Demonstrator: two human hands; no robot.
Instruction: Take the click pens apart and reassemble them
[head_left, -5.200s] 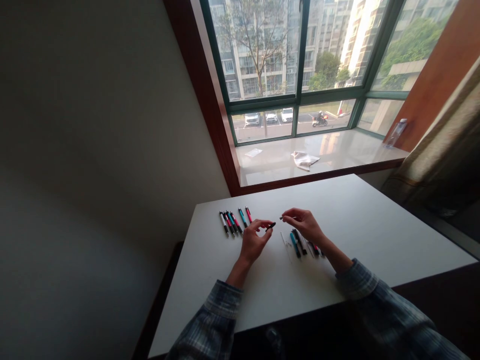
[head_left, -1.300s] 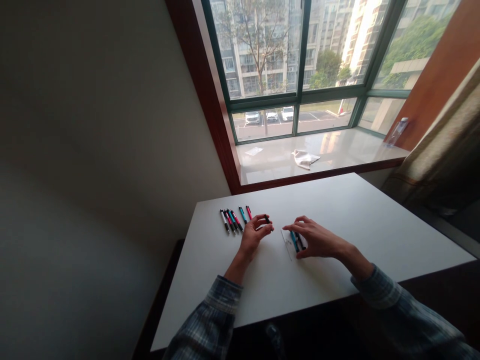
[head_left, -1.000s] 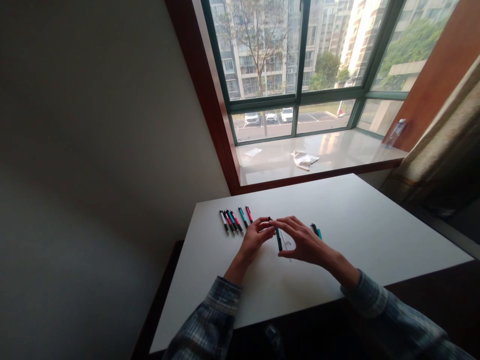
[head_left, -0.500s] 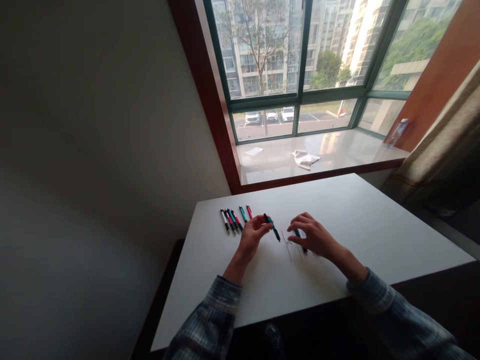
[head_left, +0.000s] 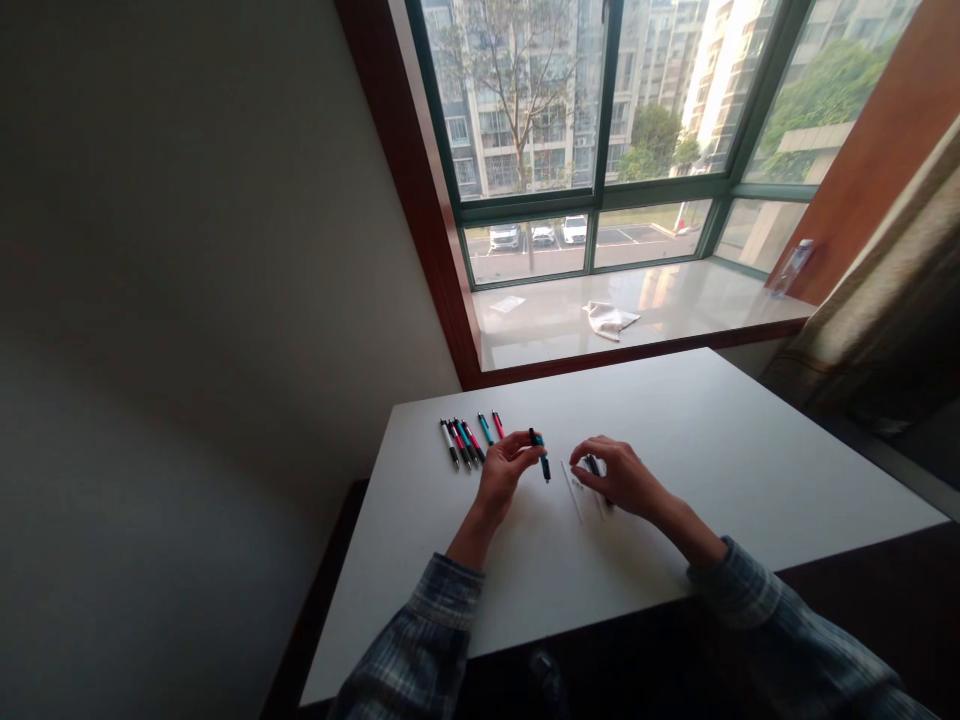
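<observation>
My left hand (head_left: pixel 504 474) is closed, its thumb and fingers pinching a teal and black pen (head_left: pixel 541 456) above the table, the dark tip pointing down. To its right, my right hand (head_left: pixel 616 472) is curled with thumb and fingertips brought close together. Whether a small part sits in that pinch is hidden. Below those fingertips lie a thin white refill (head_left: pixel 571 490) and tiny pieces (head_left: pixel 577 484) too small to name. Dark pen parts (head_left: pixel 594 465) lie partly covered behind and under the right hand.
On the white table (head_left: pixel 750 450), several pens (head_left: pixel 461 443) lie side by side left of my hands, with a teal pen (head_left: pixel 485 428) and a red pen (head_left: pixel 498 424) beside them. The windowsill holds a crumpled cloth (head_left: pixel 610 320) and a clear bottle (head_left: pixel 792 268).
The pen in my left hand has turned more upright, its tip swinging left. My right hand has shifted slightly left, and its thumb and fingertips have come closer together.
</observation>
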